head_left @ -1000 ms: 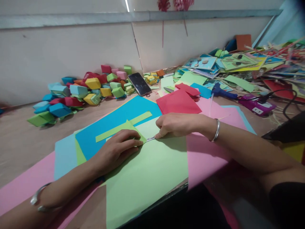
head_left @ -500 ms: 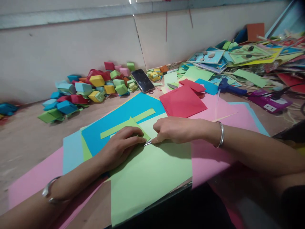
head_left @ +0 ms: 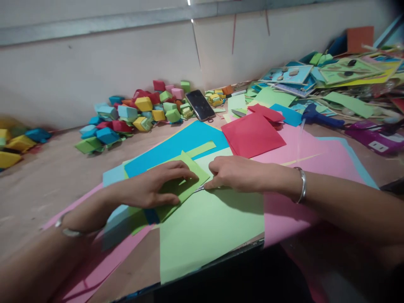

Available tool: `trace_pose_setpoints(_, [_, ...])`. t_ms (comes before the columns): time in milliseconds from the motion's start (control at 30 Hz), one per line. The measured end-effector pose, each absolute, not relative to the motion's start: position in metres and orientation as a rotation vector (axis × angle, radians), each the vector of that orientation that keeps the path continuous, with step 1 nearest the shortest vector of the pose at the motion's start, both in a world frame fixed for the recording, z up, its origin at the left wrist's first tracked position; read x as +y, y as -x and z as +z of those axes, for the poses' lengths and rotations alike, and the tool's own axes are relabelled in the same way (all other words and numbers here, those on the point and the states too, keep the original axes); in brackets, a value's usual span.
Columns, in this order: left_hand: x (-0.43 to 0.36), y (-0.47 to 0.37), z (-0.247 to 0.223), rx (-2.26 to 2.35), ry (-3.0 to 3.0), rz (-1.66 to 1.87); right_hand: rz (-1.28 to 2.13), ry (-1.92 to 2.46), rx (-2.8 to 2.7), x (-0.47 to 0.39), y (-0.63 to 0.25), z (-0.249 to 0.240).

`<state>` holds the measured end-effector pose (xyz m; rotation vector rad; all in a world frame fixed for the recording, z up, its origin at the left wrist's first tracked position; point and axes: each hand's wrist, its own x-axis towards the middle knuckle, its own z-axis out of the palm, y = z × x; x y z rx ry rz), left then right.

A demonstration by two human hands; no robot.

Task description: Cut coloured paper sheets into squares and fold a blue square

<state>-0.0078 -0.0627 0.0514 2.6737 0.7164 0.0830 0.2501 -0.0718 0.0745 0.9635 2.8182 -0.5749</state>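
Observation:
My left hand (head_left: pixel 158 183) lies over a folded lime-green paper (head_left: pixel 197 169), its thumb and fingers apart on top. My right hand (head_left: pixel 232 173) is closed around a small silver-tipped blade (head_left: pixel 199 189), most of it hidden in the fist. The blade's point faces left and sits at the lime paper's lower right edge. Below both hands spreads a pale green sheet (head_left: pixel 211 235). A lime strip (head_left: pixel 202 149) lies on a blue sheet (head_left: pixel 192 134) just beyond the left hand.
Red square papers (head_left: pixel 252 132) and pink sheets (head_left: pixel 284 210) lie to the right. Folded paper blocks (head_left: pixel 143 104) heap by the wall beside a phone (head_left: pixel 200 105). A blue glue gun (head_left: pixel 322 115), a purple power strip (head_left: pixel 375 136) and piled crafts (head_left: pixel 344 71) stand further right.
My left hand has drawn back left from the blade, and its fingers have spread. More of the lime paper shows, now angled down left. The view has shifted left.

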Motion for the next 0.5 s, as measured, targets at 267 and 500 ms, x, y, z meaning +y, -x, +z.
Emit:
trace_pose_setpoints(267, [-0.050, 0.020, 0.058, 0.647, -2.470, -0.019, -0.674, -1.035, 2.850, -0.071, -0.249, 0.061])
trace_pose_setpoints(500, [-0.047, 0.022, 0.054, 0.564, -2.463, 0.003, -0.714, -0.973, 2.820, -0.083, -0.229, 0.070])
